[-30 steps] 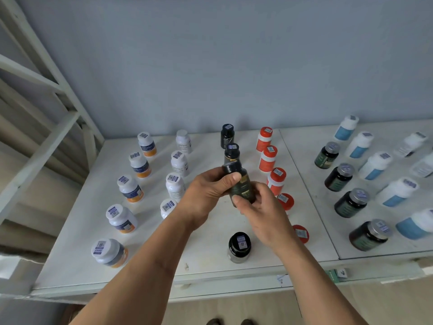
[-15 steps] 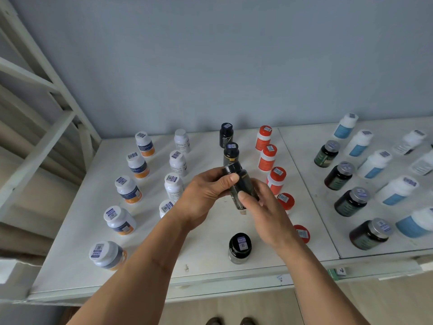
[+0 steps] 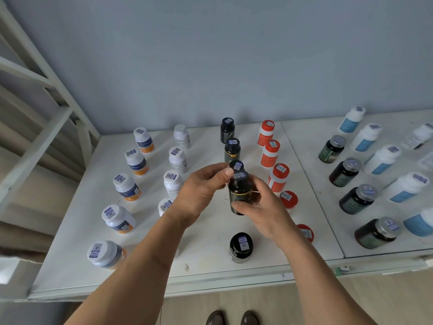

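Observation:
A dark bottle with a black cap and a gold-banded label [image 3: 240, 192] is held upright above the white table [image 3: 210, 261], in line with the column of black bottles. My right hand [image 3: 260, 211] grips its body from the right and below. My left hand [image 3: 201, 195] pinches it near the cap from the left. Another black bottle's cap [image 3: 236, 164] shows just behind my left fingers. A black-capped jar [image 3: 241, 247] stands on the table below the held bottle.
White bottles with orange-blue labels [image 3: 126, 187] and plain white bottles [image 3: 178, 159] stand in columns on the left. Red-capped bottles [image 3: 270, 153] line the right of centre. On the adjoining table [image 3: 328, 207], dark jars [image 3: 357, 199] and blue-labelled white bottles [image 3: 384, 159] stand. A shelf frame [image 3: 46, 102] rises at left.
The held bottle has turned from tilted to upright, so its cap label now faces up. My right hand shifted lower on its body; my left fingers stay near the cap.

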Motion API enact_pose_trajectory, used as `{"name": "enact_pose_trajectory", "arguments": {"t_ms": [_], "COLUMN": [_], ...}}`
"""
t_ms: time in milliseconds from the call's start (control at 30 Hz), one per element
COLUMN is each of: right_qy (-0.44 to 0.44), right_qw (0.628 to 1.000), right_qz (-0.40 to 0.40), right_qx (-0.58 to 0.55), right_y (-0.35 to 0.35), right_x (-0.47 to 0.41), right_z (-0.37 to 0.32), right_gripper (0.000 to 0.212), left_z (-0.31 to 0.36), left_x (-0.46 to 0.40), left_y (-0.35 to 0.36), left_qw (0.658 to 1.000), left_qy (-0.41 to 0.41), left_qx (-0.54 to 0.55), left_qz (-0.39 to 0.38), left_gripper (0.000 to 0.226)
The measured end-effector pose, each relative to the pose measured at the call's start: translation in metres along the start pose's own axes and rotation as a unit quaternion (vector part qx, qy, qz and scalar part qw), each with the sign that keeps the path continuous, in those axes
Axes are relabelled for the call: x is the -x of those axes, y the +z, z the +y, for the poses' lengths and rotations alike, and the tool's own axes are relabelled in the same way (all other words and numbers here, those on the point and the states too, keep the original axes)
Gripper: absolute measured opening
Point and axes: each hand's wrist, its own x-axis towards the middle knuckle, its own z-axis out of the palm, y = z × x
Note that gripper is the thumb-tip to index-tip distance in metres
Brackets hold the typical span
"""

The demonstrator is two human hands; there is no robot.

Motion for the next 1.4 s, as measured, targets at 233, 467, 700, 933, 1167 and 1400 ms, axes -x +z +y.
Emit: {"name": "enact_pose_trajectory", "arguments": {"t_ms": [233,467,700,933,1167,1400], "right_qy": [0.077,0.086,0.092,0.091,0.138,0.117], "right_qw": [0.995,0.993,0.992,0.995,0.979,0.968], "right_qz": [-0.013,-0.016,-0.025,-0.011,-0.01,-0.012], "right_qx": [0.063,0.074,0.078,-0.027,0.149,0.22], "right_y": [0.013,0.021,0.019,-0.005,-0.004,-0.001], "right_x": [-0.017,-0.024,-0.019,-0.016,-0.08,-0.109], "right_z": [0.031,0.052,0.048,0.005,-0.01,-0.003], "right_gripper": [0.069,0.068,0.068,0.063,0.068,0.043], "left_z": [-0.028,-0.045,-0.044,-0.032,-0.021,-0.016], "left_x": [-0.011,-0.015,-0.021,-0.035,-0.06,-0.071], "left_y": [0.007,0.007,0.003,0.0,0.001,0.004], "left_qw": [0.902,0.814,0.792,0.833,0.917,0.973], "left_qy": [0.104,0.172,0.189,0.169,0.044,-0.027], "left_qx": [-0.398,-0.543,-0.571,-0.517,-0.374,-0.184], "left_qz": [0.127,0.113,0.107,0.106,0.128,0.136], "left_gripper": [0.04,0.037,0.033,0.035,0.028,0.016]}}
